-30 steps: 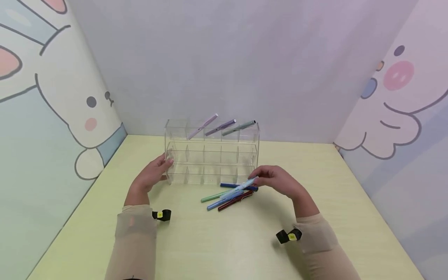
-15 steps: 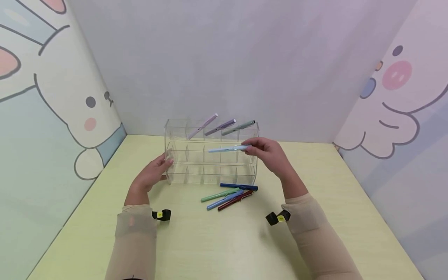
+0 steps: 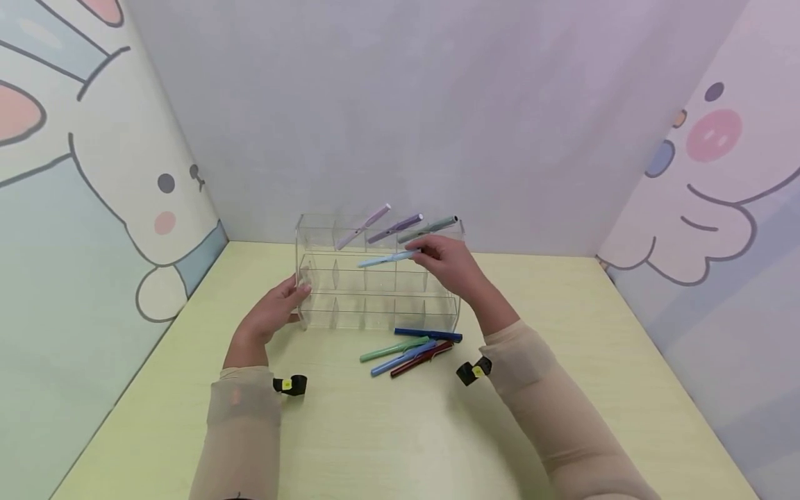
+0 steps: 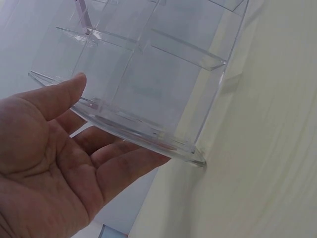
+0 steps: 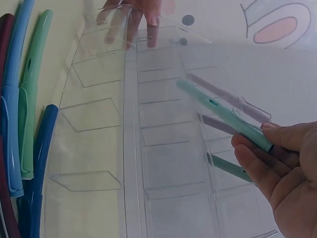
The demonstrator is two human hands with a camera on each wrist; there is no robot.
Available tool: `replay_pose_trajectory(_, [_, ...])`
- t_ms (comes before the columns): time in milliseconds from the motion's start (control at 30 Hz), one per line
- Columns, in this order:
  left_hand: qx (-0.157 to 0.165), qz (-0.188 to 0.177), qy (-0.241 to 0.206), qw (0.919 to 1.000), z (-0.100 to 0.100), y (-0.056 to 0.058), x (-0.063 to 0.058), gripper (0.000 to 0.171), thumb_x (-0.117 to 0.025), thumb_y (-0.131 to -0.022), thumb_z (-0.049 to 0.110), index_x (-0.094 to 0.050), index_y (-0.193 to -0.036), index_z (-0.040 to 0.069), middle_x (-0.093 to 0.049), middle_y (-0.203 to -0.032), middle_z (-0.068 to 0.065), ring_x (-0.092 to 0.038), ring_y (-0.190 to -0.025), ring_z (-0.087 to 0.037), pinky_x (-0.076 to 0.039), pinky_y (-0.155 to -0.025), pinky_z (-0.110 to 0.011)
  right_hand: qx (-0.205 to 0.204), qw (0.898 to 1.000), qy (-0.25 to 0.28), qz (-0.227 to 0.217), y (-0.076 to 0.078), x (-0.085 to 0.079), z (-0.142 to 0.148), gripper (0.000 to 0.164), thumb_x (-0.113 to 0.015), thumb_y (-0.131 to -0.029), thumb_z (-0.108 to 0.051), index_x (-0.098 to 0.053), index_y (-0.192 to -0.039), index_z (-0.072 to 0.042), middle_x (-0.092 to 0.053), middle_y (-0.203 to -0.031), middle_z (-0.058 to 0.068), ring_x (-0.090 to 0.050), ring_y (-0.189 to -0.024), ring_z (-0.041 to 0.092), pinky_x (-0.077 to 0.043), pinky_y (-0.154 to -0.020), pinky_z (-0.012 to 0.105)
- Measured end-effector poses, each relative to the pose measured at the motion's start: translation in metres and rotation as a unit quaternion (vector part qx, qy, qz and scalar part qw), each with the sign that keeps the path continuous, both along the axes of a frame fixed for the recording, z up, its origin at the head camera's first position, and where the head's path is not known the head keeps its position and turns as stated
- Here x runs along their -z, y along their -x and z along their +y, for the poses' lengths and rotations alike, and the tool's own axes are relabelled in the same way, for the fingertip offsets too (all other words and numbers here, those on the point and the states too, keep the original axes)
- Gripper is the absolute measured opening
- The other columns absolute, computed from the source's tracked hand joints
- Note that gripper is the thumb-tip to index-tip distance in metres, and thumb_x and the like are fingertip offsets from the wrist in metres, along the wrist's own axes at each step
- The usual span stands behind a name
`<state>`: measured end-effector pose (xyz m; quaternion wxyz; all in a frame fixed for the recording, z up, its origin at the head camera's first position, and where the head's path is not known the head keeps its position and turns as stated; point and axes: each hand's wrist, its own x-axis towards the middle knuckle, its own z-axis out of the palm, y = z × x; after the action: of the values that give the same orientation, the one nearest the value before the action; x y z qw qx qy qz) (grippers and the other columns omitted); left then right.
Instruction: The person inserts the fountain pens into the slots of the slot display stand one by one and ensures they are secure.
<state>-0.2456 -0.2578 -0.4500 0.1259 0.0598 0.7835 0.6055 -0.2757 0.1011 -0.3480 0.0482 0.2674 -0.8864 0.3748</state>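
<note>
My right hand [image 3: 446,264] pinches a pale blue pen [image 3: 382,260] by one end, between thumb and fingers. The pen is held nearly level in front of the middle tier of a clear tiered pen rack [image 3: 350,320]; in the right wrist view the same pen [image 5: 218,108] looks mint green. My left hand [image 3: 271,311] grips the rack's left side panel, thumb on the inner side and fingers outside, as the left wrist view shows. In the top tier lean a pink pen [image 3: 364,227], a purple pen [image 3: 396,228] and a grey-green pen [image 3: 431,228].
On the pale table [image 3: 375,437], just before the rack's right half, lie a dark blue pen [image 3: 428,335], a green pen [image 3: 390,350], a blue pen [image 3: 400,360] and a dark red pen [image 3: 420,360], partly overlapping. A wall [image 3: 400,125] stands behind the rack.
My right hand has lifted the pale blue pen off the pile and carried it up and leftward to the rack's middle tier. The left hand stays on the rack's side.
</note>
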Motion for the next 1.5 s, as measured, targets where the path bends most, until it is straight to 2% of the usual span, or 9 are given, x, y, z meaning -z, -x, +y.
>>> replay_pose_trajectory(67, [0.0,0.001,0.0,1.0,0.0,-0.001,-0.001,0.061,-0.043,-0.105,0.04,-0.015,-0.159,0.028,-0.029,-0.158,-0.017,-0.034,-0.142,-0.039,-0.036,-0.11,-0.061,-0.007,1.0,-0.008,-0.002,0.001,0.0,-0.004,0.027,-0.06,-0.099,-0.024,-0.067,-0.124,-0.016,-0.068,-0.108,0.001,-0.054,-0.08,0.018,-0.049,-0.068,0.034])
replay_pose_trajectory(267, [0.006,0.002,-0.002,1.0,-0.001,0.0,-0.001,0.06,-0.042,-0.106,0.039,-0.015,-0.158,0.029,-0.035,-0.155,-0.019,-0.038,-0.14,-0.04,-0.035,-0.11,-0.061,-0.03,0.999,-0.03,0.006,0.004,0.002,-0.017,0.024,-0.059,-0.099,-0.022,-0.068,-0.121,-0.015,-0.067,-0.109,-0.001,-0.056,-0.082,0.016,-0.051,-0.071,0.032])
replay_pose_trajectory(433, [0.006,0.003,0.0,1.0,-0.002,0.001,0.0,0.064,-0.042,-0.104,0.043,-0.013,-0.159,0.027,-0.031,-0.157,-0.018,-0.035,-0.142,-0.039,-0.036,-0.11,-0.061,-0.046,0.998,-0.041,0.015,0.006,0.006,-0.027,0.021,-0.059,-0.1,-0.021,-0.069,-0.118,-0.016,-0.068,-0.105,-0.001,-0.055,-0.077,0.016,-0.049,-0.069,0.031])
replay_pose_trajectory(600, [0.005,0.003,-0.004,1.0,-0.001,0.001,0.0,0.062,-0.042,-0.105,0.04,-0.014,-0.159,0.026,-0.03,-0.158,-0.018,-0.035,-0.142,-0.039,-0.036,-0.11,-0.061,-0.057,0.997,-0.057,0.017,0.008,0.008,-0.033,0.022,-0.059,-0.1,-0.022,-0.069,-0.118,-0.016,-0.068,-0.104,-0.002,-0.054,-0.075,0.015,-0.049,-0.069,0.031])
replay_pose_trajectory(1000, [-0.003,-0.004,0.009,0.9999,0.0,0.0,-0.004,0.061,-0.041,-0.106,0.039,-0.014,-0.159,0.026,-0.025,-0.161,-0.016,-0.027,-0.146,-0.037,-0.035,-0.111,-0.061,-0.06,0.996,-0.07,0.004,0.01,0.006,-0.04,0.022,-0.057,-0.101,-0.022,-0.069,-0.119,-0.017,-0.069,-0.108,-0.001,-0.059,-0.083,0.015,-0.053,-0.075,0.034])
replay_pose_trajectory(1333, [0.006,0.005,0.007,0.9999,0.0,0.002,-0.004,0.064,-0.041,-0.105,0.041,-0.011,-0.159,0.025,-0.032,-0.157,-0.018,-0.035,-0.142,-0.04,-0.034,-0.11,-0.062,-0.069,0.995,-0.073,-0.004,0.009,0.004,-0.045,0.024,-0.056,-0.101,-0.023,-0.069,-0.12,-0.018,-0.068,-0.113,-0.001,-0.063,-0.098,0.015,-0.055,-0.087,0.036])
replay_pose_trajectory(1500, [0.006,0.007,0.008,0.9999,0.001,0.002,-0.003,0.063,-0.041,-0.106,0.039,-0.011,-0.159,0.024,-0.028,-0.159,-0.017,-0.032,-0.143,-0.039,-0.035,-0.11,-0.062,-0.072,0.994,-0.077,-0.004,0.009,0.003,-0.048,0.023,-0.056,-0.101,-0.023,-0.069,-0.12,-0.018,-0.068,-0.112,-0.002,-0.06,-0.091,0.015,-0.054,-0.084,0.035])
